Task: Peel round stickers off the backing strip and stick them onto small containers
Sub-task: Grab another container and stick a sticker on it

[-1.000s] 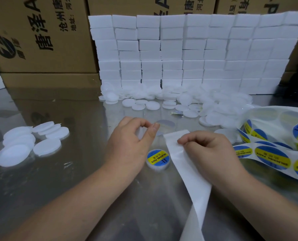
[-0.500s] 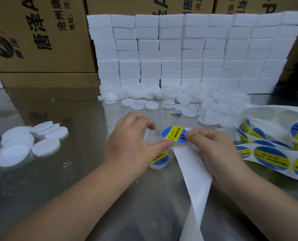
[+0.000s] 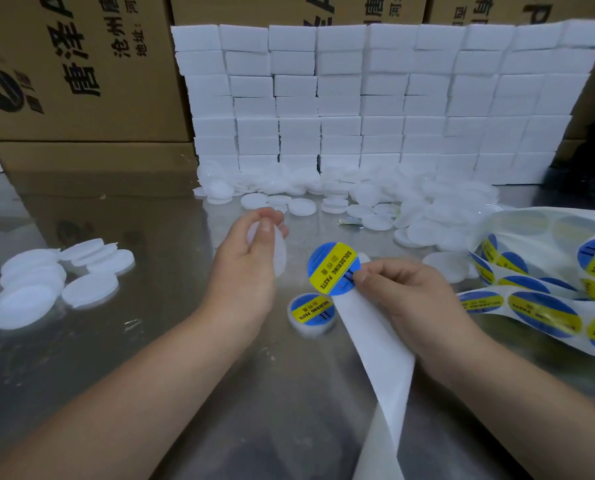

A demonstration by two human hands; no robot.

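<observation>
From the head view, the left hand [image 3: 247, 268] is raised above the shiny metal tabletop [image 3: 143, 341], its fingers curled round a translucent white round container [image 3: 278, 252]. The right hand [image 3: 407, 303] pinches the edge of a blue-and-yellow round sticker [image 3: 332, 268] at the top end of the white backing strip [image 3: 379, 351]. An already labelled small container [image 3: 310, 310] stands on the tabletop between the hands.

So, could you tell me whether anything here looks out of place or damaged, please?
Only a small yellowish scrap at the near edge of the pile of white containers: it matches nothing nearby and is too small to identify.
</observation>
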